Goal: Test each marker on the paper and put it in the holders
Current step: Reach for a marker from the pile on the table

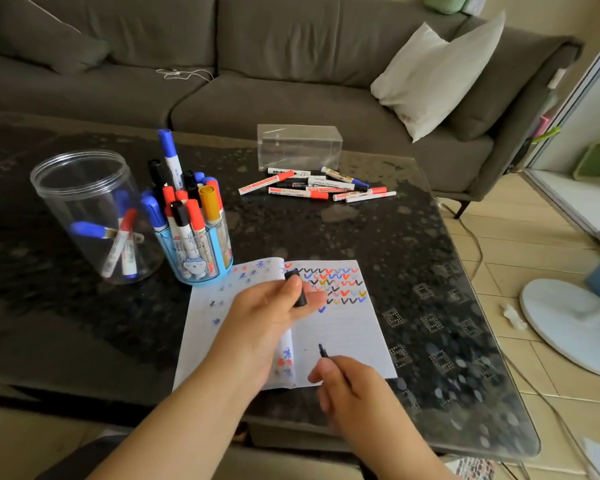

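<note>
An open notebook (347,327) lies on the dark table, its right page covered with coloured check marks. My right hand (347,386) grips a black marker (323,350), whose tip points up just above the page. My left hand (267,310) rests on the notebook's fold and pinches the black cap (297,289). A blue holder (201,244) packed with several markers stands left of the notebook. Beside it a clear round jar (84,209) holds three markers. Several loose markers (316,185) lie in a pile at the table's far side.
A clear plastic box (298,145) sits behind the loose markers. A grey sofa with a white cushion (437,77) runs along the back. A white fan base (568,323) stands on the tiled floor at the right, with a cable trailing near the table's edge.
</note>
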Demonstrator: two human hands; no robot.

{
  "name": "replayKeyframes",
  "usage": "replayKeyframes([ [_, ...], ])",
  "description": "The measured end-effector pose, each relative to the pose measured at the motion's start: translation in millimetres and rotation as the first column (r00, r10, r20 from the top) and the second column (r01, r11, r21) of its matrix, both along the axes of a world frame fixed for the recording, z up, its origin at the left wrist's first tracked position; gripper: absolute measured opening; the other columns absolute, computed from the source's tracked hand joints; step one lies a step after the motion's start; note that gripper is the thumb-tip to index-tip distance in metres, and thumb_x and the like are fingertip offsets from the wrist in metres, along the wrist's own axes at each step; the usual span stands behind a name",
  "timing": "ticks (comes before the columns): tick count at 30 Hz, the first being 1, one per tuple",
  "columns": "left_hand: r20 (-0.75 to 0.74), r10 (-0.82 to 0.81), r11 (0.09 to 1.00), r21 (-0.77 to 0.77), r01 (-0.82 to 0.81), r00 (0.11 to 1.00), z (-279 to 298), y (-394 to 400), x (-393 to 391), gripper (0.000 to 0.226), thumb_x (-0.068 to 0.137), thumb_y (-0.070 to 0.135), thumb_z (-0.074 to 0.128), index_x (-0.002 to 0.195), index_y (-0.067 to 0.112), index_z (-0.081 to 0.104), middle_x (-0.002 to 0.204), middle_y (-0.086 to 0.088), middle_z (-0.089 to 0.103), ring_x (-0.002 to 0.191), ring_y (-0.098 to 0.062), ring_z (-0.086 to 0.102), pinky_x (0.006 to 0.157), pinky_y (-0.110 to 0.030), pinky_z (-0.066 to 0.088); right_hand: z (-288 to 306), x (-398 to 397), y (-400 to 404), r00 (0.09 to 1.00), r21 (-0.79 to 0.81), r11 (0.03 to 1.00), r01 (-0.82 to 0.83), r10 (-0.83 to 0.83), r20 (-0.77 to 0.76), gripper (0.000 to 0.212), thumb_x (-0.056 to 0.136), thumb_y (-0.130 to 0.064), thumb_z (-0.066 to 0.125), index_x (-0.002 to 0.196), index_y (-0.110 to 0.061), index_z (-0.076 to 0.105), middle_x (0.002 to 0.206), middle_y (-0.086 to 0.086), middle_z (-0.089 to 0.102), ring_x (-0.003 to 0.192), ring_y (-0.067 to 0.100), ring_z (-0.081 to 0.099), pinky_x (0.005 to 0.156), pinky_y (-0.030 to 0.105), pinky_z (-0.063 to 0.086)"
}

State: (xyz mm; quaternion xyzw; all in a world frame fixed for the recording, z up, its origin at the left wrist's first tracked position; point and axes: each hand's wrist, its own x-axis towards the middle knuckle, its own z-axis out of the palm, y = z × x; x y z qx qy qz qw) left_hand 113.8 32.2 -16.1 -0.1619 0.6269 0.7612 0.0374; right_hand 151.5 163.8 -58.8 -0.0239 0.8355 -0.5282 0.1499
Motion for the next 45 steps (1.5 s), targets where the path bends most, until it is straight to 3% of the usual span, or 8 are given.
replayKeyframes([
  [7,0.043,0.017,0.906,-0.422,0.003,0.999,-10,-15,-10,0.017,0.09,0.039,0.057,0.085,0.025,0.065,0.092,0.013,0.069,0.096,-0.007,0.062,0.094,-0.035,0.048,13,-21,16,0.982,-0.335,0.931,0.143,-0.091,0.166,0.026,0.099,-0.006,0.039,0.119,-0.019,0.05,0.079,0.002,0.073,0.058,0.01,0.054,0.062,0.023,0.048],
  [11,0.045,-0.06,0.789,-0.609,0.075,0.997,-19,-16,-13,0.013,0.087,0.038,0.061,0.095,0.029,0.065,0.096,0.011,0.067,0.091,-0.007,0.06,0.076,-0.022,0.045,20,-45,17,0.974,-0.471,0.856,0.216,-0.152,0.169,0.017,0.097,-0.003,0.045,0.105,-0.016,0.053,0.083,0.015,0.072,0.058,0.015,0.062,0.062,0.024,0.053],
  [16,-0.004,-0.121,0.709,-0.701,0.083,0.993,-39,-13,-14,0.016,0.08,0.03,0.071,0.095,0.025,0.07,0.084,0.015,0.066,0.077,-0.002,0.06,0.064,-0.012,0.042,16,-73,19,0.919,-0.718,0.585,0.377,-0.141,0.368,0.026,0.096,0.0,0.041,0.095,-0.001,0.067,0.076,0.019,0.069,0.062,0.016,0.067,0.06,0.02,0.057],
  [20,-0.036,-0.158,0.694,-0.715,0.085,0.987,-51,-12,-17,0.016,0.08,0.023,0.072,0.095,0.024,0.069,0.08,0.015,0.064,0.074,0.001,0.059,0.065,-0.009,0.043,-3,-87,21,0.944,-0.636,0.706,0.312,-0.153,0.293,0.02,0.095,0.004,0.043,0.095,-0.007,0.059,0.069,0.011,0.065,0.059,0.013,0.057,0.057,0.018,0.052],
  [24,-0.066,-0.18,0.671,-0.738,0.073,0.981,-57,-13,-19,0.017,0.08,0.024,0.071,0.097,0.027,0.068,0.079,0.017,0.064,0.074,0.003,0.059,0.066,-0.006,0.043,-17,-95,27,0.979,-0.222,0.963,0.151,-0.178,-0.104,0.03,0.095,-0.036,0.045,0.08,-0.023,0.068,0.056,-0.005,0.051,0.052,0.008,0.043,0.048,0.014,0.035],
  [26,-0.085,-0.2,0.648,-0.758,0.067,0.976,-59,-11,-19,0.019,0.081,0.026,0.069,0.1,0.027,0.067,0.08,0.017,0.061,0.071,0.001,0.057,0.061,-0.002,0.039,-18,-98,27,0.968,-0.148,0.981,0.126,-0.155,-0.199,0.034,0.088,-0.046,0.044,0.081,-0.028,0.072,0.055,-0.009,0.052,0.052,-0.001,0.045,0.051,0.01,0.035],
  [32,-0.12,-0.293,0.479,-0.877,0.037,0.948,-66,-6,-16,0.02,0.088,0.036,0.057,0.107,0.03,0.058,0.092,0.011,0.055,0.085,-0.007,0.05,0.07,-0.019,0.042,-30,-107,23,0.931,-0.102,0.986,0.132,-0.159,-0.327,0.016,0.087,-0.003,0.061,0.071,-0.003,0.057,0.054,-0.014,0.052,0.048,-0.002,0.043,0.048,0.008,0.031],
  [45,-0.125,-0.309,0.429,-0.903,0.021,0.943,-66,-4,-14,0.024,0.09,0.041,0.052,0.113,0.033,0.052,0.101,0.011,0.055,0.089,-0.004,0.049,0.07,-0.014,0.043,-39,-110,23,0.934,-0.037,0.994,0.103,-0.11,-0.341,0.023,0.086,-0.012,0.064,0.069,-0.002,0.052,0.061,0.01,0.052,0.056,0.006,0.043,0.052,0.02,0.034],
])
